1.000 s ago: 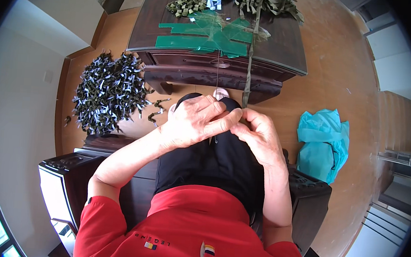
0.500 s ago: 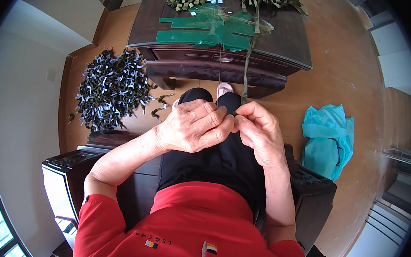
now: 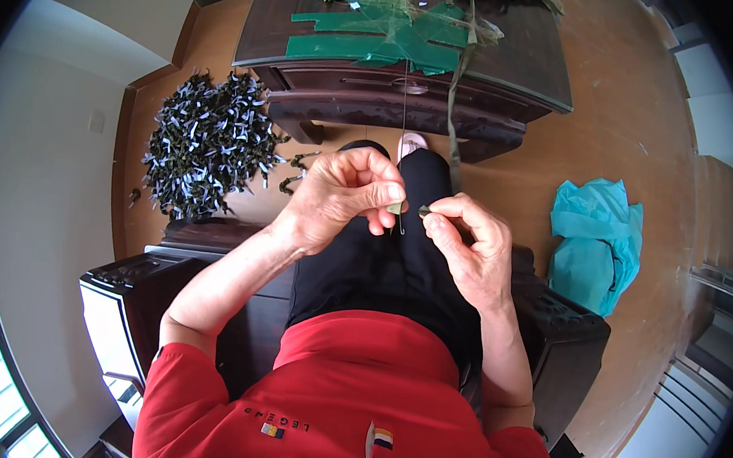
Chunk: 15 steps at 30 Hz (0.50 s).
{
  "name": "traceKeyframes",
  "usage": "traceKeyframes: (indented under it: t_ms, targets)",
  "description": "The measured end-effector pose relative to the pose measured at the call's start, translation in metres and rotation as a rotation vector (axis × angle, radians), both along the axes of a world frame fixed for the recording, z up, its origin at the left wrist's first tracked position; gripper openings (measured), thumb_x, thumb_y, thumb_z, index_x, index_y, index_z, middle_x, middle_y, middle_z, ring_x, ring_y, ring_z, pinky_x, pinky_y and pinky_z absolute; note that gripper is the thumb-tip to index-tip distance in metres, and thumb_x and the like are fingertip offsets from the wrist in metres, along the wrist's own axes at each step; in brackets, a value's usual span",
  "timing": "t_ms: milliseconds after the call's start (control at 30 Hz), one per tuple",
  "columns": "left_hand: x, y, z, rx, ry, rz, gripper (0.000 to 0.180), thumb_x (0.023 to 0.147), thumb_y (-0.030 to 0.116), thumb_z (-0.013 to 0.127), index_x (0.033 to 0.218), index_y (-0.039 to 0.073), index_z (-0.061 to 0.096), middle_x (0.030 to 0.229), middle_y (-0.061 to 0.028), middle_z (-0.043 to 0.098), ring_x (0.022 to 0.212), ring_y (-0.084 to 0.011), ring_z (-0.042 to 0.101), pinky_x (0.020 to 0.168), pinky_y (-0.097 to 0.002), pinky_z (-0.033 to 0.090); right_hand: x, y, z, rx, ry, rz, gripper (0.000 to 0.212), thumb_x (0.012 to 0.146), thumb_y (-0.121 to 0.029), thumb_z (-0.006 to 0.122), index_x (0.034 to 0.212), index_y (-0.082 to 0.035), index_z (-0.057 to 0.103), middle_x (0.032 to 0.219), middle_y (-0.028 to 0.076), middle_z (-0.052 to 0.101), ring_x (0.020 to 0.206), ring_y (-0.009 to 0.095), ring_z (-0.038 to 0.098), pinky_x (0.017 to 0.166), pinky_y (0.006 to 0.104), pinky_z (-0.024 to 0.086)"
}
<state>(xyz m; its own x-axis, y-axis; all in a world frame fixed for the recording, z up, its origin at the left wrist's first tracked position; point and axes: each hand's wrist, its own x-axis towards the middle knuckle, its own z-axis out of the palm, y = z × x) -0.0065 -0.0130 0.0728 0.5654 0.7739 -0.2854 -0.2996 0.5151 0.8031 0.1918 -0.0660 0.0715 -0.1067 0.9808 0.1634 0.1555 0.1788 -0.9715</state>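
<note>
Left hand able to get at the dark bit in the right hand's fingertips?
Likely yes: just an open gap separates the left hand from the dark bit, though the left hand pinches a pale-green piece.

Head view, left fisheye of a side-by-side pair, upright, facing steeply down and forward, red shirt [image 3: 355, 370] at near edge, left hand [image 3: 339, 194] and right hand [image 3: 473, 248] close at centre, dark table [image 3: 527, 65] far, pale wall [image 3: 57, 110] left, floor [image 3: 601, 144] right.

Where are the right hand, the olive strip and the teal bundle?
Right hand [image 3: 475, 248]: head view, near the thumb's base.
Olive strip [image 3: 452, 122]: head view, midway down its hanging length.
Teal bundle [image 3: 594, 247]: head view, middle of its crumpled surface.
</note>
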Motion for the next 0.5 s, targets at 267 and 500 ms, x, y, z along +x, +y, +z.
traceKeyframes:
  t_ms: [267, 500]
  targets:
    - [0.015, -0.028, -0.022, -0.073, -0.104, 0.105, 0.017, 0.087, 0.005, 0.065, 0.103, -0.002, 0.063, 0.084, -0.0084, 0.065, 0.07, -0.0126, 0.062, 0.066, -0.0226, 0.053, -0.008, -0.011, -0.001, -0.012, -0.159, -0.033, 0.007, 0.079, 0.004, 0.062, 0.081, -0.002, 0.061, 0.071, 0.003, 0.058, 0.054, 0.009, 0.043, 0.045, 0.0211, 0.032]
    - [0.01, -0.036, -0.028, 0.067, -0.089, 0.134, 0.023, 0.089, 0.005, 0.063, 0.111, -0.002, 0.062, 0.088, -0.0109, 0.065, 0.073, -0.014, 0.063, 0.068, -0.0243, 0.053, -0.009, -0.018, 0.007, 0.018, -0.163, -0.05, 0.006, 0.079, 0.004, 0.062, 0.081, -0.002, 0.06, 0.07, 0.003, 0.055, 0.054, 0.009, 0.042, 0.045, 0.0211, 0.032]
